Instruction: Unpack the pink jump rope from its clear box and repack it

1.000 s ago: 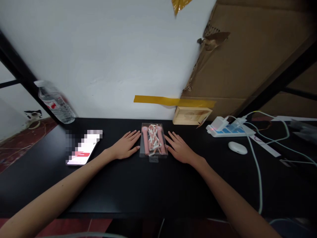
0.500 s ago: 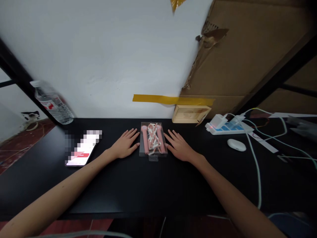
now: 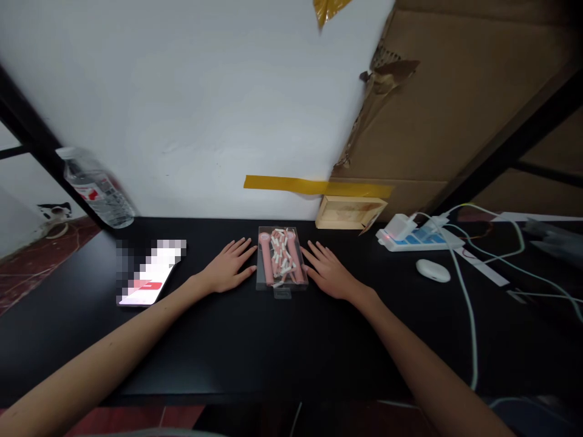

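A clear plastic package (image 3: 282, 258) lies on the black table (image 3: 255, 346), with two pink handles and a pink-and-white beaded rope inside. My left hand (image 3: 230, 265) rests flat just left of it, fingers spread, holding nothing. On the other side my right hand (image 3: 328, 270) lies palm down with its fingers apart, its thumb close to the package's right edge. Whether either thumb touches the package, I cannot tell.
At the left are a phone (image 3: 152, 273) and a leaning water bottle (image 3: 98, 191). A shallow wooden box (image 3: 350, 212) stands at the back. Rightward lie a power strip (image 3: 419, 238), a white earphone case (image 3: 433, 271) and loose cables (image 3: 467, 315).
The view has shifted very slightly. Both hands and the package stay in the same places relative to each other.
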